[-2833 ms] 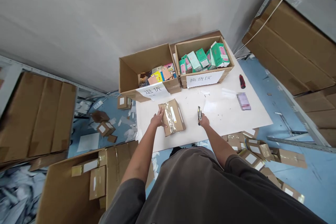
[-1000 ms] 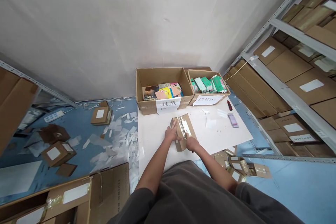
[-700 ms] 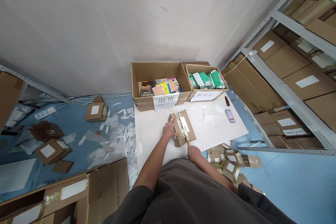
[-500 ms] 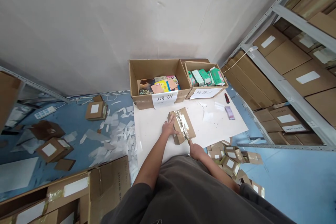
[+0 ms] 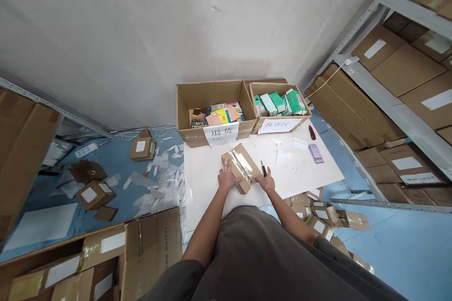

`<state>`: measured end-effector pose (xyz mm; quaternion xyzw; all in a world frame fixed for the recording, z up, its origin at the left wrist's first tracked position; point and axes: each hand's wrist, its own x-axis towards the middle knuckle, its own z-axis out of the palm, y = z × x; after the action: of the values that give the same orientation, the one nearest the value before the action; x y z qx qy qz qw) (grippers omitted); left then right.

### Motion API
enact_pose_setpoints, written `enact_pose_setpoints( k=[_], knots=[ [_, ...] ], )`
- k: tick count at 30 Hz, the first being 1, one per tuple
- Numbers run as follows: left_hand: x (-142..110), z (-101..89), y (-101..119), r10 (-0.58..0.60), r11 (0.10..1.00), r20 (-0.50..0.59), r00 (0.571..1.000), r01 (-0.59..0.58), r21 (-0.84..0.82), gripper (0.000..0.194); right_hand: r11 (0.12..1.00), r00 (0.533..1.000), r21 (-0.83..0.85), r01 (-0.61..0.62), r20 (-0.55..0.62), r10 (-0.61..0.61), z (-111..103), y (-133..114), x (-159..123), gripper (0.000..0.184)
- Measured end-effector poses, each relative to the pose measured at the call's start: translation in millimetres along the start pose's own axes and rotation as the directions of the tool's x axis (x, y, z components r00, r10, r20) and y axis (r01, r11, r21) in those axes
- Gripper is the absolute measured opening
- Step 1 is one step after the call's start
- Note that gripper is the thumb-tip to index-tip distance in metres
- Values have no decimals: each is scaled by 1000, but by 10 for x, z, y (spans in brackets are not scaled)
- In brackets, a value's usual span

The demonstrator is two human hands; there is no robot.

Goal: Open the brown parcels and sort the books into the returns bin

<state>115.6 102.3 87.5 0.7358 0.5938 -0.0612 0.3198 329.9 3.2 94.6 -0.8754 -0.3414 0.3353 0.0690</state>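
Mid-frame, my spread left hand (image 5: 227, 176) is steadying the carton (image 5: 243, 165); can't tell if my right hand (image 5: 267, 182) is pinching the knife (image 5: 263, 169); carton slippage is risking cuts.

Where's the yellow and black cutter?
In the head view, the cutter is at the person's right hand, between thumb and fingers, just to the right of the small taped box on the white table.

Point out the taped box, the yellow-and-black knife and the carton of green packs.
Taped box (image 5: 241, 165): head view, middle of its taped top.
Yellow-and-black knife (image 5: 264, 170): head view, its dark handle.
Carton of green packs (image 5: 261, 89): head view, bare inside of its back wall.
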Motion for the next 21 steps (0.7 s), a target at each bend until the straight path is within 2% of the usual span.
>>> enact_pose_setpoints(
  k=[3, 7, 9, 12, 14, 16, 18, 21],
  knots=[
    [-164, 131, 103, -88, 996, -37, 995, 88, 14, 122, 999, 999, 45, 0, -39, 2, 22, -3, 239, 110],
    [-376, 326, 289, -178, 976, -64, 982, 184, 115, 105, 995, 997, 75, 58, -58, -54, -113, -71, 605, 104],
    [-421, 355, 388, -186, 960, -87, 979, 199, 196, 98, 991, 993, 68, 114, -31, -112, -200, -147, 791, 103],
    [-359, 270, 566, -73, 961, -101, 992, 97, 258, 83, 981, 981, 21, 192, 18, -192, -307, -257, 1010, 105],
    [-247, 176, 717, 83, 963, -55, 995, -66, 263, 72, 973, 973, -6, 230, 36, -230, -345, -297, 1096, 106],
    [-113, 107, 881, 207, 945, 26, 978, -207, 255, 68, 968, 967, -20, 250, 45, -249, -355, -305, 1135, 109],
    [17, 83, 1029, 233, 930, 110, 966, -255, 267, 73, 969, 968, -23, 245, 56, -244, -345, -295, 1140, 110],
    [176, 103, 1177, 172, 908, 227, 959, -243, 340, 85, 976, 973, -11, 216, 81, -214, -326, -276, 1114, 109]
  ],
)
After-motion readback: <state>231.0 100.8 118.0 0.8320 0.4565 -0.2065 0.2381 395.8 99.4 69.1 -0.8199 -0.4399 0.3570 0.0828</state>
